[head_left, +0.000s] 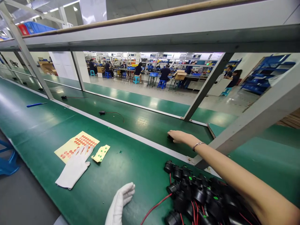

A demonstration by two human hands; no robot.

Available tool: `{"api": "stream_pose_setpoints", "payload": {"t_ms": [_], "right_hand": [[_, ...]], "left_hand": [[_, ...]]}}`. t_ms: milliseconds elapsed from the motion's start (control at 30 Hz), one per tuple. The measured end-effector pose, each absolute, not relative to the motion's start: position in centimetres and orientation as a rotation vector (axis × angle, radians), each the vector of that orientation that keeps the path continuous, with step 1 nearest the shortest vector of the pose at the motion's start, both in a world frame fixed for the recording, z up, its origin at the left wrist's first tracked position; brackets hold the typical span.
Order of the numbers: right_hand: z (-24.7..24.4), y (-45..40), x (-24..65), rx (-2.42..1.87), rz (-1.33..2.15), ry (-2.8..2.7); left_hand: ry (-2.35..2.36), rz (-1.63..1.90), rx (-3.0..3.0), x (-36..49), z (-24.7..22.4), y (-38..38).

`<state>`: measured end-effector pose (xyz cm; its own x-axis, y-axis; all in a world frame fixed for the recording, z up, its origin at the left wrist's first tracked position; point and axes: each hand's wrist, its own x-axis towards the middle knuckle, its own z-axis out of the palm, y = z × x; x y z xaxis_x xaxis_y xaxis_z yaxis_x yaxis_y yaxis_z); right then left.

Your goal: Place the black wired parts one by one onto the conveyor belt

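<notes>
My left hand [120, 201], in a white glove, is over the green table at the bottom centre, its fingers loosely curved and nothing in them. My right hand [177, 136] is bare, with a bracelet at the wrist. It reaches across to the dark green belt, fingers closed on a small black part [169, 137] mostly hidden beneath them. Beside my right forearm lies a heap of black round parts [199, 193] with red wires and green dots. An empty white glove [74, 167] lies flat on a sheet of red stickers [82, 139], beside a scrap with green stickers [101, 153].
Two black wired parts [102, 112] [63, 97] lie farther along the belt [140, 120]. A blue pen [36, 105] is on the table at the left. Slanted metal posts [206, 87] hold up a shelf [150, 36]. People sit at benches in the background.
</notes>
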<state>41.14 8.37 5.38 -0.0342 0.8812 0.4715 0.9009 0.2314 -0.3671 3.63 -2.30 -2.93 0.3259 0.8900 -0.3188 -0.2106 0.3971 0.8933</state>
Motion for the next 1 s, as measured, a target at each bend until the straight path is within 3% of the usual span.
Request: {"api": "stream_pose_setpoints", "payload": {"t_ms": [333,533,767,1000], "right_hand": [[2.8,-3.1,34.5,-1.83,0.083,-2.441],[0.0,-7.6,31.2,-1.808,-0.008,-2.416],[6.2,-9.0,30.4,-1.623,-0.013,-2.245],[7.9,-11.6,26.1,-1.131,0.374,-1.983]], "left_hand": [[0.892,0.94,0.966,5.4,-2.9,-4.1],[0.791,0.909,1.046,5.7,-2.1,-5.5],[0.688,0.855,1.135,6.2,1.0,-5.9],[0.367,0.667,1.255,6.8,3.7,-6.4]]}}
